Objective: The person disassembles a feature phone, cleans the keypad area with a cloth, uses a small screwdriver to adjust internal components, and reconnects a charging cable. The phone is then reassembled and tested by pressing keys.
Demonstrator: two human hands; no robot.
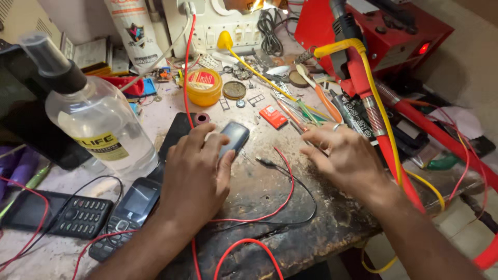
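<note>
From the head view, the left hand (194, 171) lies over a small dark phone (233, 139) near the middle of the worn worktop (270, 207); its grip is narrow, the fingers curled over the phone's near end and pressing it flat, the far end showing past the fingertips; the right hand (342, 155) reaches into a cluster of thin tools (298, 111), tweezers and small drivers by the look of them, lying just beyond the phone to the right; its fingers are pinched close at the tips, but whether they have closed on a tool I cannot tell, as the hand covers that spot; a red wire (282, 171) and a black wire (306, 199) loop across the worktop between the two hands; a clear spray bottle (96, 119) stands to the left, and two keypad phones (104, 212) lie at the near left edge; a small yellow tin (204, 87) sits behind. To do this well, I judge the left hand should hold the phone steady and flat, while the right picks one tool cleanly from the heap without dragging the loose wires or nudging the small parts scattered near the tin.
</note>
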